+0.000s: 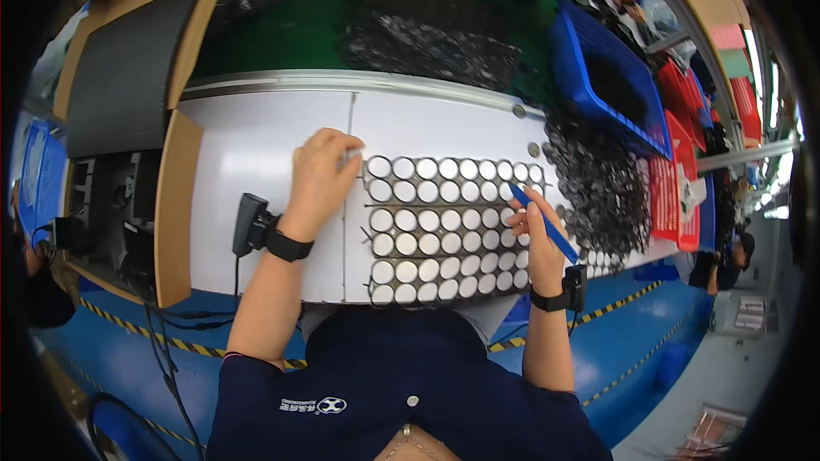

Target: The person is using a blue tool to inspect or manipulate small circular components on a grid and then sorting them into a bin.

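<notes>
Lying right of white discs (427, 220), black heap (602, 183), blue bin (570, 55) beyond

So the right hand (542, 235) has a blue pen-like tool (559, 237) gripped, tip over by the upper rows of white discs (449, 220) on the white table (243, 141). Left hand (320, 169) is at those rows' upper left corner, fingertips bunched (can't tell if anything's pinched in there). Heap of black pieces (602, 196) off right, blue bin (574, 68) just beyond, open cardboard box (178, 213) over left.

White lettered logo (331, 405) on navy shirt (495, 388)
</notes>
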Available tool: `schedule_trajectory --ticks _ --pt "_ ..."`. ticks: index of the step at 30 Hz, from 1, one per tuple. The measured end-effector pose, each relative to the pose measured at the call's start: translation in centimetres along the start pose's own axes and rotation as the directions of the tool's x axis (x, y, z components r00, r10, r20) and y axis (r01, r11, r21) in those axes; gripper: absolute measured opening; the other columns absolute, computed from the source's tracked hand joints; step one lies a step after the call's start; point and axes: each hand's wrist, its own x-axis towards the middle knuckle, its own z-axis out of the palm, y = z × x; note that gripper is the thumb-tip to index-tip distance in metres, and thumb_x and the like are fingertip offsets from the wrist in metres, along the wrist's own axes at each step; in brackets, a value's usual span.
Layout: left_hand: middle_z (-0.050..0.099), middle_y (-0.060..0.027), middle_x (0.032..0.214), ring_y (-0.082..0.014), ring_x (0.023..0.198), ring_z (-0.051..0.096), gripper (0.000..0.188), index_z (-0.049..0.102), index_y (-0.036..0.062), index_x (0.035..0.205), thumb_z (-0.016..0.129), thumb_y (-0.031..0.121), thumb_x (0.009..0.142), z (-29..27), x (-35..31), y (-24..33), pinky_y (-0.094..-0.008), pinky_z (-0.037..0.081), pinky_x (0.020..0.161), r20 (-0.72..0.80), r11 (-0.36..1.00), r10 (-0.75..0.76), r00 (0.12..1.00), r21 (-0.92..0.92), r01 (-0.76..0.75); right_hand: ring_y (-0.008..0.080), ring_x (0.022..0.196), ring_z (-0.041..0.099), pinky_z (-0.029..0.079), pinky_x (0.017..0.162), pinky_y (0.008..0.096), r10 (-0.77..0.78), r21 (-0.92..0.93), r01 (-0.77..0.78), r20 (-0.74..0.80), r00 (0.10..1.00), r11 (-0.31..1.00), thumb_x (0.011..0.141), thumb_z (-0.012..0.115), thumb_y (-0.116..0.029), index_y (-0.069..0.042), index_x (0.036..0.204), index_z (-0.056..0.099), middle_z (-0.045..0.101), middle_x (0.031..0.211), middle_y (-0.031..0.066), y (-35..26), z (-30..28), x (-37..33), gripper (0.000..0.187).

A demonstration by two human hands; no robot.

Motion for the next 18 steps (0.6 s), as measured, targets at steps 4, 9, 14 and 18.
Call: schedule_trajectory --ticks 4,9,14,18 --pt "0.067 -0.0120 0.094 -0.0270 0.081 0.068 0.011 0.070 0.0009 0.094 0.069 0.010 0.089 -0.5 0.3 0.2 -0.0361 0.054 0.073 -0.020 0.998 -0.050 0.999 -0.041 0.049 0.0110 0.080 0.065 0.051 0.069 0.0233 0.075 0.049 -0.065 -0.241 0.968 0.997 0.107 0.052 -0.020 0.002 0.127 0.064 0.072 0.105 0.0128 2.1 -5.3 -2.8 0.032" --pt "0.067 -0.0126 0.100 -0.0267 0.086 0.066 0.011 0.069 0.0004 0.100 0.066 0.008 0.092 0.4 -0.2 1.6 -0.0358 0.052 0.078 -0.093 0.999 0.007 0.996 0.035 -0.004 0.0066 0.063 0.058 0.047 0.058 0.0208 0.127 0.027 -0.126 -0.380 0.916 0.992 0.103 0.061 -0.021 0.001 0.101 0.066 0.066 0.077 0.0036 4.6 -8.3 -6.9 0.022" --pt "0.067 -0.0117 0.106 -0.0310 0.097 0.064 0.016 0.069 0.0025 0.103 0.068 0.007 0.088 2.0 -1.7 6.3 -0.0418 0.048 0.086 0.044 0.939 0.259 0.965 0.224 -0.262 0.0051 0.063 0.057 0.045 0.058 0.0199 0.038 -0.113 -0.091 -0.404 0.914 0.989 0.101 0.064 -0.019 -0.002 0.097 0.065 0.064 0.076 0.0013 4.2 -8.8 -7.7 0.018" --pt "0.067 -0.0123 0.109 -0.0323 0.099 0.063 0.018 0.069 0.0038 0.105 0.069 0.006 0.087 4.2 -2.2 9.6 -0.0428 0.049 0.087 0.171 0.920 0.352 0.921 0.122 -0.374 0.0077 0.072 0.064 0.050 0.064 0.0217 0.101 0.091 -0.078 -0.278 0.955 0.993 0.102 0.062 -0.019 -0.001 0.120 0.067 0.070 0.085 0.0050 3.4 -7.4 -6.9 0.026"
